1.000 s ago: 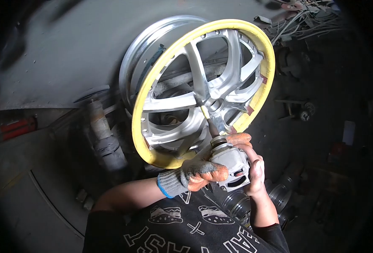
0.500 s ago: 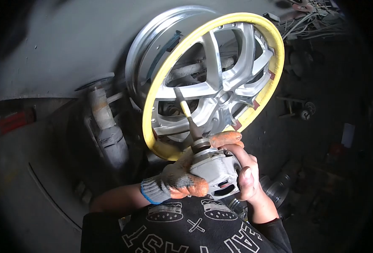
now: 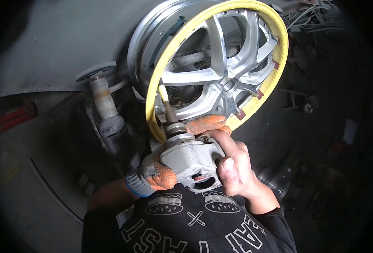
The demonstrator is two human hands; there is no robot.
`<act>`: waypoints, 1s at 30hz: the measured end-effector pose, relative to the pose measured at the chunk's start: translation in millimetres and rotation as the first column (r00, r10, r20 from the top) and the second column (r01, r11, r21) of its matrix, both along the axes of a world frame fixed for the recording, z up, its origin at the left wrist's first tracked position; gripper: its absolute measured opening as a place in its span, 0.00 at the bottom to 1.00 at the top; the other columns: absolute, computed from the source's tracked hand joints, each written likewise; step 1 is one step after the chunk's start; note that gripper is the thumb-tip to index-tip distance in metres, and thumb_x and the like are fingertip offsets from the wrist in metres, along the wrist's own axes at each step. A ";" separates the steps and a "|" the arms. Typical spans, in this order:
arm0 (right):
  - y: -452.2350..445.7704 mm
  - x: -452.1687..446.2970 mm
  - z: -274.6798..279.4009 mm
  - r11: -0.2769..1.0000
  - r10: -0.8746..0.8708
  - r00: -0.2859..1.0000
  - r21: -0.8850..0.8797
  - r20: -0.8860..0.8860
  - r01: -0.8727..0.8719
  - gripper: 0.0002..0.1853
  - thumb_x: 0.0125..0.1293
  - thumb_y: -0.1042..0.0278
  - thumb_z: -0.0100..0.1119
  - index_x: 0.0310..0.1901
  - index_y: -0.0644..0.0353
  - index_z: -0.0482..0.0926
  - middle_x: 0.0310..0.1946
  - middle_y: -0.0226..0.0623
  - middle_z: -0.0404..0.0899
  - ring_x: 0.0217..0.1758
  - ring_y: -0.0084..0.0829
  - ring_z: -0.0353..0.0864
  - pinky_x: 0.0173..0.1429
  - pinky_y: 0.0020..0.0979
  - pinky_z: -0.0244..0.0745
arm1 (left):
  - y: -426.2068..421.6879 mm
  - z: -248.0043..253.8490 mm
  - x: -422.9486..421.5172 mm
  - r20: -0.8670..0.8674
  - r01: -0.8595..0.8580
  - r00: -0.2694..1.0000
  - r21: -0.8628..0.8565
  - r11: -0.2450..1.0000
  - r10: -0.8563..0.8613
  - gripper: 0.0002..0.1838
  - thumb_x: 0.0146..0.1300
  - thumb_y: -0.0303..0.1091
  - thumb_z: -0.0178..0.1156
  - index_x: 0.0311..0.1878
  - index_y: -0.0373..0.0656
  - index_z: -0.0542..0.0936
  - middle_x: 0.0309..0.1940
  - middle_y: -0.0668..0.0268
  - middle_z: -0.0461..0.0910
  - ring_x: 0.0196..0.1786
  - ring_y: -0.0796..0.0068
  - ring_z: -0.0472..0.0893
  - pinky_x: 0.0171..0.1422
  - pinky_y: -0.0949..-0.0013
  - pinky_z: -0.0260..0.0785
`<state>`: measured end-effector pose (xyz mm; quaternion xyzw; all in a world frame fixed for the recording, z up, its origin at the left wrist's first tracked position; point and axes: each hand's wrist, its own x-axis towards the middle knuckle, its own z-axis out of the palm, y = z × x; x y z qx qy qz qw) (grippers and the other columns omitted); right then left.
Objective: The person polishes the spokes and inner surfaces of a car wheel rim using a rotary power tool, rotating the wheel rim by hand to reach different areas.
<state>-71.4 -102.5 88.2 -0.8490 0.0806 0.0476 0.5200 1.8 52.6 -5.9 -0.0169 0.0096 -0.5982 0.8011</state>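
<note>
Fingers (image 3: 207, 123) of the left grip (image 3: 152, 170), gloved in grey knit with an orange coating, reach under and round the far side of a grey power tool (image 3: 190, 162); their ends show just past its collar (image 3: 177, 129), while the thumb lies bent against the housing's near left. The right grip (image 3: 237, 165) is bare and wraps the housing's right side, its index finger stretched toward the collar and its thumb folded in with the nail uppermost. Between them the two grips have the tool firmly clasped. The left forearm (image 3: 110, 194) comes in at a shallow slant to the glove's blue cuff (image 3: 136, 185); the right forearm (image 3: 261, 196) rises more steeply to its wrist. Ahead of the left grip, a tapered bit (image 3: 168, 110) with a pale yellow section points away and slightly left, its end beside the inner edge of a yellow rim (image 3: 283, 46); I cannot tell whether it touches. That rim belongs to a silver-spoked wheel (image 3: 195, 76), which stands tilted beyond both grips. Left of the left grip is an upright machine (image 3: 104, 101) topped by a disc (image 3: 96, 71). Below the grips is a dark printed shirt (image 3: 173, 223).
</note>
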 end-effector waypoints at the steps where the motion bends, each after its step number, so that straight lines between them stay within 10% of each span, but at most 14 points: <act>1: -1.5 -1.2 1.1 1.000 -0.002 1.000 0.000 -0.003 0.002 0.26 0.70 0.55 0.48 0.54 0.77 0.70 0.31 0.60 0.79 0.34 0.59 0.82 0.41 0.45 0.77 | -4.7 0.8 -0.2 0.024 -0.014 1.000 -0.041 0.999 0.015 0.67 0.37 0.40 0.84 0.77 0.31 0.49 0.69 0.56 0.66 0.67 0.67 0.71 0.72 0.63 0.63; 5: -12.7 -17.2 0.6 0.999 -0.026 0.999 -0.026 0.030 0.026 0.28 0.69 0.54 0.47 0.54 0.77 0.70 0.32 0.59 0.80 0.34 0.58 0.83 0.41 0.45 0.77 | -4.9 -8.0 -15.3 -0.032 0.130 0.991 0.145 0.981 -0.126 0.63 0.45 0.43 0.81 0.77 0.32 0.51 0.67 0.59 0.68 0.65 0.72 0.72 0.69 0.68 0.64; 9: -33.1 -33.3 5.6 0.992 -0.106 0.993 -0.070 0.041 0.109 0.35 0.72 0.43 0.39 0.53 0.76 0.72 0.30 0.53 0.79 0.30 0.52 0.83 0.38 0.40 0.76 | -46.3 11.6 -13.6 0.224 -0.013 0.974 -0.047 0.999 0.024 0.55 0.43 0.32 0.73 0.76 0.34 0.58 0.61 0.64 0.74 0.57 0.78 0.76 0.62 0.73 0.68; 15: -61.6 -46.2 0.1 0.972 -0.228 0.974 -0.048 0.010 0.228 0.37 0.70 0.41 0.38 0.54 0.77 0.73 0.24 0.47 0.78 0.25 0.42 0.83 0.35 0.34 0.74 | -86.1 21.2 -10.0 0.204 0.080 0.975 0.038 0.996 -0.086 0.56 0.35 0.37 0.72 0.74 0.35 0.63 0.68 0.59 0.70 0.66 0.71 0.71 0.72 0.67 0.61; 30: -37.4 -29.0 -4.7 0.998 -0.045 0.999 0.030 -0.015 0.046 0.33 0.72 0.45 0.42 0.55 0.77 0.70 0.32 0.57 0.79 0.32 0.55 0.83 0.39 0.42 0.76 | -36.0 16.6 -10.0 0.077 0.072 0.994 0.059 0.996 -0.076 0.63 0.35 0.34 0.79 0.77 0.35 0.55 0.70 0.62 0.67 0.68 0.72 0.70 0.71 0.69 0.62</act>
